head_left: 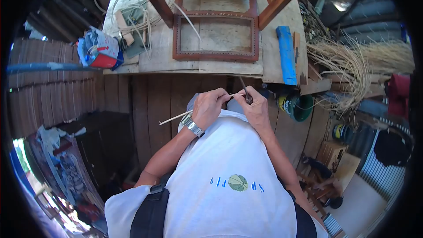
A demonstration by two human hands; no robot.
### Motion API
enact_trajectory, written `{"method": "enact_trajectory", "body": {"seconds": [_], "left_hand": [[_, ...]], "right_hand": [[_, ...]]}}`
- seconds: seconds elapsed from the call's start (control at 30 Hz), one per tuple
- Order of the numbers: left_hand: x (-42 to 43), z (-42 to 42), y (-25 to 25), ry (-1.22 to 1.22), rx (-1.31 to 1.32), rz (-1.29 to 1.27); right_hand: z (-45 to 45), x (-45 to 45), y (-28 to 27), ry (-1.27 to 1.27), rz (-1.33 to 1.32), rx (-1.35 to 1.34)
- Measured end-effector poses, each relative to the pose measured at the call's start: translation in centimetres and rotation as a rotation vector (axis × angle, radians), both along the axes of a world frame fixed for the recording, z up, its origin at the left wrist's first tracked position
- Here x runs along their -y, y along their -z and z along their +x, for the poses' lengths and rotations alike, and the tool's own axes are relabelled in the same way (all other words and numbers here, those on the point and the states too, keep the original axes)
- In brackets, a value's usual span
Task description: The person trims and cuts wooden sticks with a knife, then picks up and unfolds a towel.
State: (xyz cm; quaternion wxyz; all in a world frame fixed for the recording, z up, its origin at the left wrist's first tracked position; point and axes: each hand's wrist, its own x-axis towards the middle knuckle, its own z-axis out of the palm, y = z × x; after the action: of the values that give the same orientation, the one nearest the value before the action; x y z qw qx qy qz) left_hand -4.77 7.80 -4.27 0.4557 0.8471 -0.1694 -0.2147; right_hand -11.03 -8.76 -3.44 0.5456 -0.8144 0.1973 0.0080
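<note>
My left hand (209, 105), with a metal watch at the wrist, pinches a thin pale cane strip (175, 117) whose long end sticks out to the left. Close beside it, my right hand (256, 108) is closed around the dark handle of a pointed tool (245, 89), its blade angled up toward the table edge. The strip's short end reaches the fingers of my right hand. Beyond both hands, a brown wooden chair frame (216, 56) with small holes along its seat rails rests on the wooden table (154, 65).
A blue strip (287, 55) lies on the table's right side. At the left are a red and white container (105, 50) and cane pieces. Loose cane (348, 64) hangs at the right above a green bucket (303, 107). Another person (335, 189) is at the lower right.
</note>
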Motion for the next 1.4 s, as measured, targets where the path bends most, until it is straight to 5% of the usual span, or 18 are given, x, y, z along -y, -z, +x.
{"method": "enact_trajectory", "body": {"seconds": [0.2, 0.37, 0.5, 0.57, 0.87, 1.4], "left_hand": [[4.2, -1.8, 1.5, -0.118, -0.093, 0.032], [7.0, -3.3, 3.5, -0.131, -0.317, -0.012], [7.9, -2.8, 8.1, -0.254, -0.311, 0.011], [7.1, -0.7, 13.9, -0.292, 0.155, 0.38], [8.2, 14.5, 29.1, -0.078, 0.246, 0.926], [10.7, 16.8, 32.7, 0.094, 0.291, 1.058]], "right_hand": [[0.6, 5.1, 2.3, -0.098, -0.005, -0.071], [0.5, 9.4, 4.8, -0.087, 0.372, -0.321], [1.2, 12.3, 7.0, -0.085, 0.42, -0.351], [0.4, 14.2, 9.1, -0.022, 0.386, -0.451], [-7.1, 19.6, 13.2, 0.104, 0.318, -0.673], [-9.3, 21.8, 15.8, 0.214, 0.416, -0.739]]}}
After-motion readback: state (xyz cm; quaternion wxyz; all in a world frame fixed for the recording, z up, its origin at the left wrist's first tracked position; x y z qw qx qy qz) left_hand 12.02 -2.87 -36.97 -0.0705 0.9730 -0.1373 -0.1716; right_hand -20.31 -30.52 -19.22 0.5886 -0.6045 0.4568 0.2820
